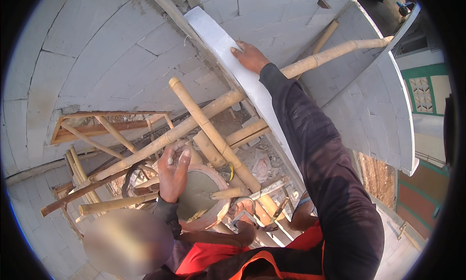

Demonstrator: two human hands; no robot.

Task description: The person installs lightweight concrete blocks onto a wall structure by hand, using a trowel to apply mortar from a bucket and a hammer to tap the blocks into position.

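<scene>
My right hand (251, 57) rests on the white top face of a long, narrow block course (221, 44), fingers laid out over its edge and not wrapped round anything. My left hand (174, 175) is raised beside a round tub (224, 183) of wet grey mortar (194, 190). Its fingers are loosely bent, with the thumb apart from them, and nothing shows between them. Grey smears mark the fingertips. A wooden handle (227, 193) juts over the tub's right rim.
Bamboo poles (208, 122) cross below and in front of me as scaffolding. Grey block walls (116, 51) rise on the left and right, with a wooden window frame (97, 129) at left. My feet (245, 217) stand on the poles. A blurred patch hides the lower left.
</scene>
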